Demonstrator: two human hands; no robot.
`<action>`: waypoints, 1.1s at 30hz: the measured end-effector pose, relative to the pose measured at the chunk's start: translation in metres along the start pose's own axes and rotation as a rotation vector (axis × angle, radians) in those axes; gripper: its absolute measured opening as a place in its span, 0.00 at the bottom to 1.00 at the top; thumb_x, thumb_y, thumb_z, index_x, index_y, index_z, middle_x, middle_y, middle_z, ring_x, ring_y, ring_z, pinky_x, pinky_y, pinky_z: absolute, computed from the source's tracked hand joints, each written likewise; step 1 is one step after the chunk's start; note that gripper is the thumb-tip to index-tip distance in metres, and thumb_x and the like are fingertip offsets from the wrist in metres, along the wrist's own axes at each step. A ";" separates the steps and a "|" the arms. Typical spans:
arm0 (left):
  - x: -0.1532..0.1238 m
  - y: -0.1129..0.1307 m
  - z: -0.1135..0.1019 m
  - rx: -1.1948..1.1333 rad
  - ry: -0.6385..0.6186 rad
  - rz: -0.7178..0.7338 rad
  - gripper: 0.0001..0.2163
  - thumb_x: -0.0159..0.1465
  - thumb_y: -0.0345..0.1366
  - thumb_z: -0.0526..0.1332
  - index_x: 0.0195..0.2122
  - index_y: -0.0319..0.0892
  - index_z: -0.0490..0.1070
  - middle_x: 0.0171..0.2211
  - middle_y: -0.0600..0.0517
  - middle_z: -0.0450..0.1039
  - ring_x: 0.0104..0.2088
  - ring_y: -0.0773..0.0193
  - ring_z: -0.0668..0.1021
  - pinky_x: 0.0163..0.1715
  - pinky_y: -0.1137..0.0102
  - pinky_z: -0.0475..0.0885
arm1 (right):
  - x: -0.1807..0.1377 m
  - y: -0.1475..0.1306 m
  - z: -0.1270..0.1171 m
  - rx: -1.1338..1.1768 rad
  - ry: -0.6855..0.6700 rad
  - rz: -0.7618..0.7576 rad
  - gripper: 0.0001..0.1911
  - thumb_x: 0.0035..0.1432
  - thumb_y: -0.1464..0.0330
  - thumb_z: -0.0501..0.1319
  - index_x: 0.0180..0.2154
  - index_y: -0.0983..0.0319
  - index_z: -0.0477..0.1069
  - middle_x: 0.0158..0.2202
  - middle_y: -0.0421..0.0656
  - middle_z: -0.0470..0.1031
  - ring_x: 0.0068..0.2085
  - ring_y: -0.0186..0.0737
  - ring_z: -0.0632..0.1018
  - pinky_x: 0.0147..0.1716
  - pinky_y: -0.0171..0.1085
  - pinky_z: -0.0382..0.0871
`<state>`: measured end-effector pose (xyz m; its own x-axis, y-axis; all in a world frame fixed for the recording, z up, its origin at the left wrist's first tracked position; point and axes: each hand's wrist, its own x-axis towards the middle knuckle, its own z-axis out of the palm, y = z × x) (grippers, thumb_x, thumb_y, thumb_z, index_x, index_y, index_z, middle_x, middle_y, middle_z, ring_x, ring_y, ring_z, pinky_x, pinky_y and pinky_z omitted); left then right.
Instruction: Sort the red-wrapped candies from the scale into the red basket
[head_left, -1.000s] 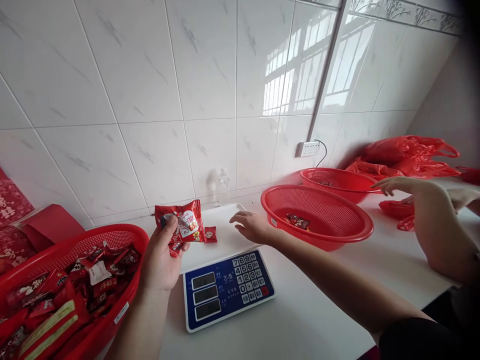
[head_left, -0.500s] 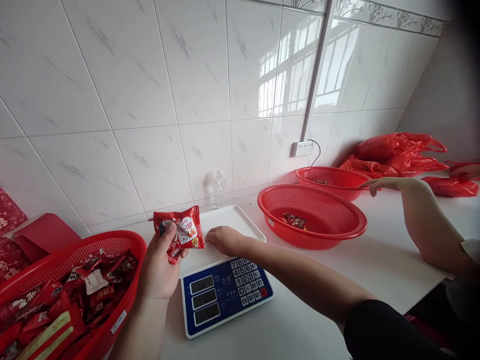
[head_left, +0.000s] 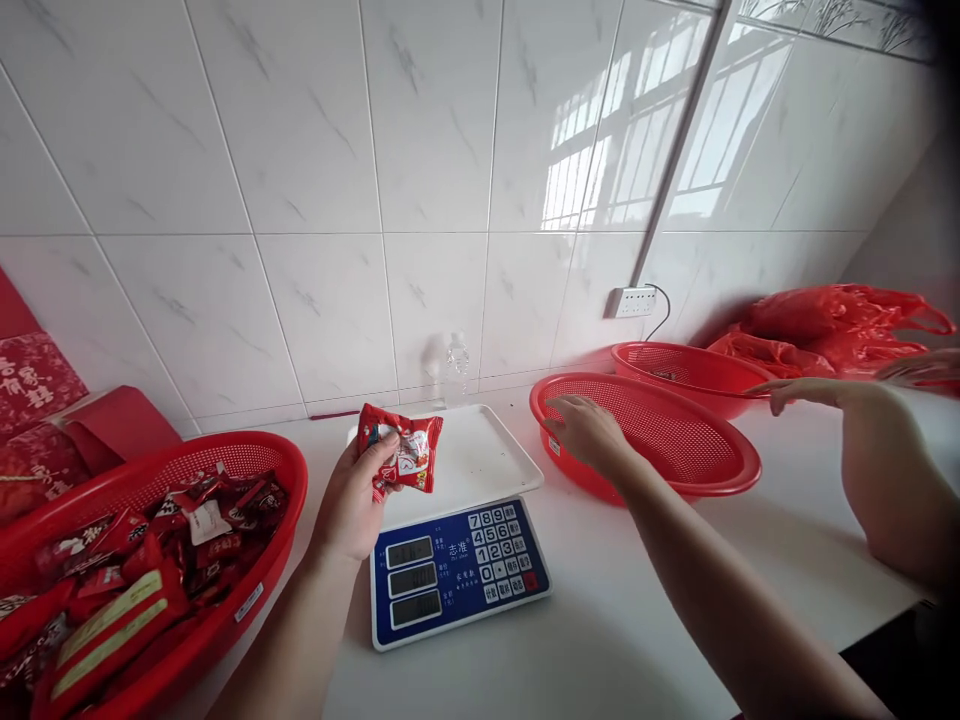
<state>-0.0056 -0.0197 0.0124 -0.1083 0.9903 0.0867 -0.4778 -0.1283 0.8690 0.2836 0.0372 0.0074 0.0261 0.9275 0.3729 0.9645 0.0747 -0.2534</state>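
My left hand is closed around small red snack packets, with a red and white packet uppermost, above the left side of the scale's white tray. Below the tray lies the blue keypad panel of the digital scale. My right hand reaches over the near left rim of a red perforated basket, its fingers stretched out. What lies in the basket beneath that hand is hidden. At the left, a larger red basket is filled with mixed red snack packets.
Another person's hand touches a second red basket behind. Red plastic bags are piled at the far right. A clear bottle stands by the tiled wall, near a power strip. Red boxes stand at left.
My right hand has moved right, from the scale tray to the red basket. My left hand still holds the packets. The view has shifted slightly.
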 end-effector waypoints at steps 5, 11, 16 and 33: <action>0.001 -0.007 -0.001 0.126 -0.077 0.027 0.13 0.50 0.41 0.70 0.34 0.41 0.74 0.27 0.54 0.72 0.25 0.69 0.71 0.21 0.76 0.63 | -0.013 -0.072 0.004 0.677 -0.170 -0.264 0.19 0.63 0.59 0.54 0.50 0.61 0.71 0.49 0.50 0.76 0.48 0.44 0.77 0.46 0.44 0.71; 0.001 -0.009 -0.002 0.216 -0.168 0.116 0.14 0.53 0.41 0.69 0.38 0.41 0.75 0.32 0.50 0.74 0.31 0.66 0.73 0.28 0.74 0.66 | -0.024 -0.130 0.017 1.055 -0.367 -0.348 0.17 0.55 0.56 0.62 0.38 0.64 0.72 0.30 0.43 0.76 0.31 0.36 0.75 0.29 0.35 0.69; 0.009 -0.011 -0.007 0.164 -0.116 -0.007 0.18 0.54 0.47 0.67 0.42 0.42 0.74 0.35 0.50 0.71 0.30 0.68 0.70 0.25 0.76 0.64 | -0.022 -0.129 0.030 1.072 -0.253 -0.230 0.12 0.56 0.61 0.59 0.32 0.64 0.69 0.25 0.40 0.71 0.27 0.34 0.70 0.26 0.33 0.64; 0.016 -0.028 -0.015 0.444 -0.161 0.149 0.14 0.58 0.47 0.63 0.34 0.41 0.72 0.26 0.55 0.63 0.26 0.69 0.63 0.22 0.75 0.61 | -0.026 -0.127 0.027 1.018 -0.126 -0.185 0.12 0.53 0.61 0.57 0.23 0.60 0.61 0.19 0.35 0.63 0.22 0.32 0.63 0.22 0.32 0.57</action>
<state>-0.0071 -0.0007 -0.0180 0.0054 0.9630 0.2693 -0.0463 -0.2688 0.9621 0.1536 0.0137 0.0055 -0.1836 0.8970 0.4021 0.2712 0.4394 -0.8564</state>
